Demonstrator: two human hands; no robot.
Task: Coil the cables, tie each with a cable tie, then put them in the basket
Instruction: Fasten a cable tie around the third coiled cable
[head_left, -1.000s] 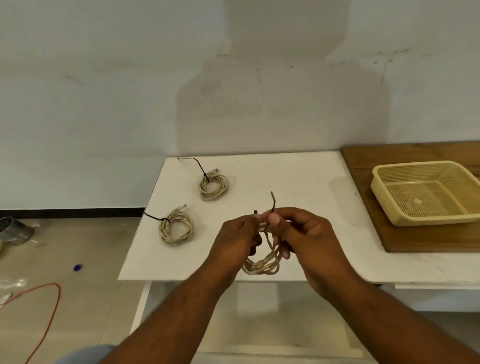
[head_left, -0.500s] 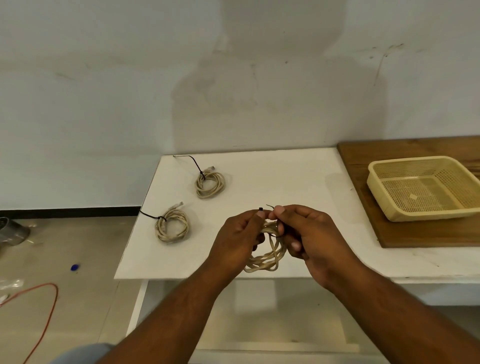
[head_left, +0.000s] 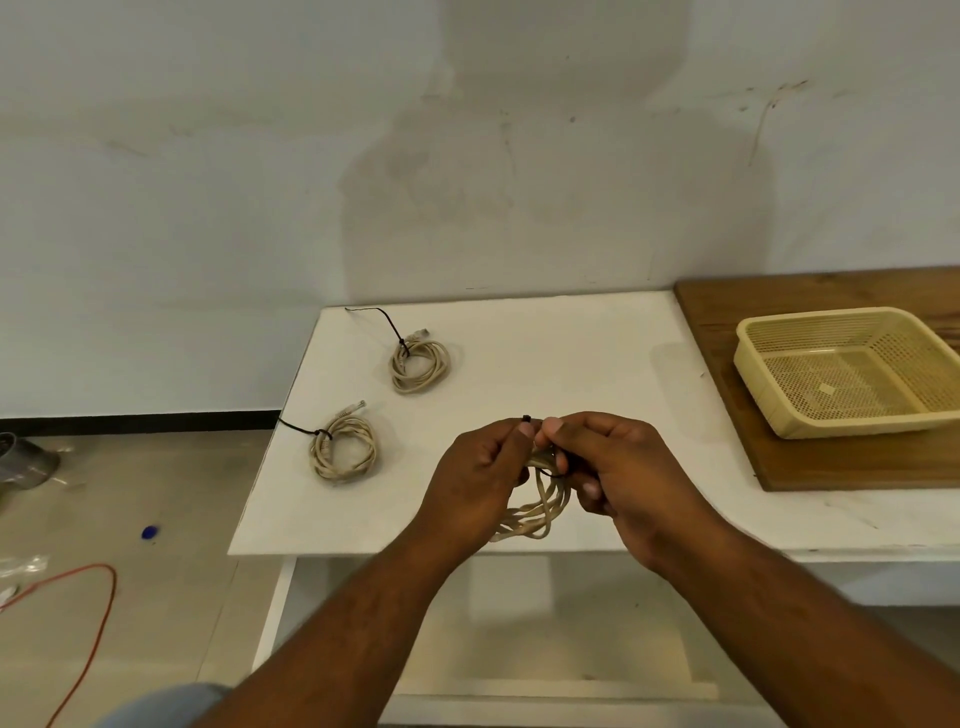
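Both hands hold one coiled cable (head_left: 540, 506) over the worktop (head_left: 545, 358). The left hand (head_left: 480, 467) and right hand (head_left: 615, 462) pinch its black cable tie (head_left: 526, 418) with curled fingers.

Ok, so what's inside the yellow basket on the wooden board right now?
The basket shows only its bare mesh floor, with a small pale square patch in the middle. Its right corner runs out of the frame, so that bit cannot be checked.

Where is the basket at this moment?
Head view, far right: the basket sits on the wooden board, to the right of the right hand and apart from it.
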